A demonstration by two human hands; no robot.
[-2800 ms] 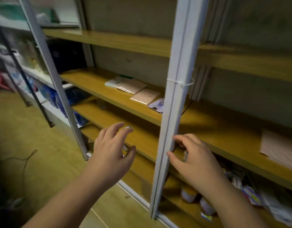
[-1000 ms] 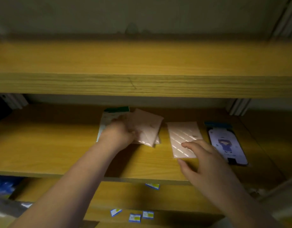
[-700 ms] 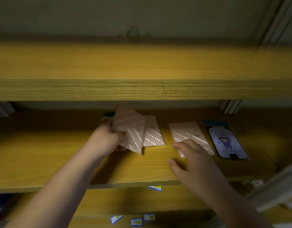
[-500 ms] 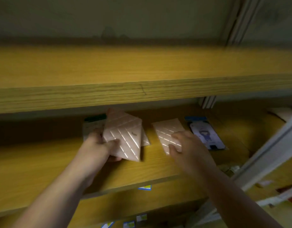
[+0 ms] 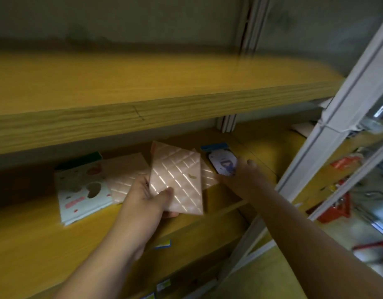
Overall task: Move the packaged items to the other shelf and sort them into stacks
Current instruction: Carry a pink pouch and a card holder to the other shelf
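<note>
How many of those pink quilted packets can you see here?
3: one pink quilted packet held in the left hand, one lying on the wooden shelf behind it, one mostly hidden beside the right hand. More may be hidden.

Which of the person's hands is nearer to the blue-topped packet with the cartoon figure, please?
The right hand is nearer: its fingers rest on the blue-topped packet. The left hand is further left, gripping a pink quilted packet clear of it.
</note>
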